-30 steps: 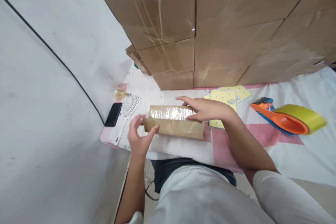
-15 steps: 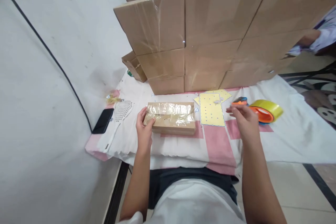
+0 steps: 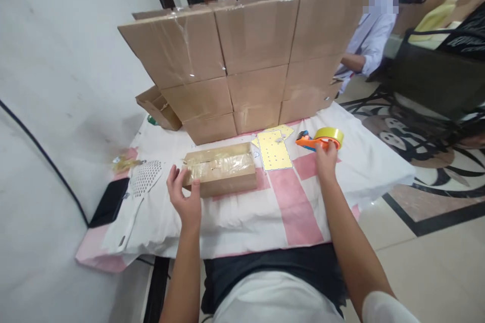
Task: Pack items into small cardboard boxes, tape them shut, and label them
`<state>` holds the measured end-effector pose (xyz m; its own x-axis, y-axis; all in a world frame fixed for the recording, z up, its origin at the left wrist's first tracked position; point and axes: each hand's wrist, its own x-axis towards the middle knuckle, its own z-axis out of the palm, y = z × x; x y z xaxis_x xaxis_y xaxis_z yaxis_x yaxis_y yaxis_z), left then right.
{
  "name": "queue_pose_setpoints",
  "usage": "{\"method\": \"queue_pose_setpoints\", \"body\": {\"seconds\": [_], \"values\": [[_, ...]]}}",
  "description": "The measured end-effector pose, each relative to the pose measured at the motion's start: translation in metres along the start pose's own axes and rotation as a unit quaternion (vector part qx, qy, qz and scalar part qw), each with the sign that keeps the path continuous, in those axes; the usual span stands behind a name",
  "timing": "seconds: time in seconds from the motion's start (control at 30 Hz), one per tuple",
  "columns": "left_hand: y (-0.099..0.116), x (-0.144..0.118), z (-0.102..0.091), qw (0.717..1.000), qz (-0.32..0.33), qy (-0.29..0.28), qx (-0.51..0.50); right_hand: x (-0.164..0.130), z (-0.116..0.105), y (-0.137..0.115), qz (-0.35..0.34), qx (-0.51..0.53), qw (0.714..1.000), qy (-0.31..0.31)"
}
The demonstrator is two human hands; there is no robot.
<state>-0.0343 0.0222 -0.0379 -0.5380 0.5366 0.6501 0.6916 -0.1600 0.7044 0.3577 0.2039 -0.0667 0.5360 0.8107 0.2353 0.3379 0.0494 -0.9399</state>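
Far left: black phone [image 3: 108, 203], white fly swatter [image 3: 146, 179] on the cloth-covered surface [image 3: 242, 227]. Left hand [image 3: 185, 197]: grip part-open, thumb and fingers spread around the left end of the cardboard box [image 3: 227, 184]; can't tell if it's pressing. Box lies on the surface, in front of the big cardboard panel [image 3: 257, 45]. Done: top looks closed, with wrinkled clear tape over it. Left, my read: small dark slit mid-top looks unsealed; ends unclear. Then yellow paper pieces [image 3: 275, 154], flat. Right hand [image 3: 327, 161]: grip closed in on near side of the orange tape dispenser [image 3: 308, 142]; no tape strip seen pulled out.
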Motion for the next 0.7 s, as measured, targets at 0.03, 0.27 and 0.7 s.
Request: {"method": "queue_pose_setpoints", "body": {"seconds": [0.03, 0.27, 0.7], "values": [[0.0, -0.003, -0.002, 0.999, 0.035, 0.008, 0.023, 0.006, 0.006, -0.003, 0.018, 0.014, 1.0, -0.001], [0.013, -0.026, 0.002, 0.978, 0.15, -0.027, 0.144, 0.033, 0.038, -0.001, 0.04, 0.008, 0.998, 0.045], [0.138, -0.07, 0.176, 0.922, 0.012, -0.315, -0.227, 0.003, 0.029, 0.002, -0.043, 0.259, 0.965, -0.027]]}}
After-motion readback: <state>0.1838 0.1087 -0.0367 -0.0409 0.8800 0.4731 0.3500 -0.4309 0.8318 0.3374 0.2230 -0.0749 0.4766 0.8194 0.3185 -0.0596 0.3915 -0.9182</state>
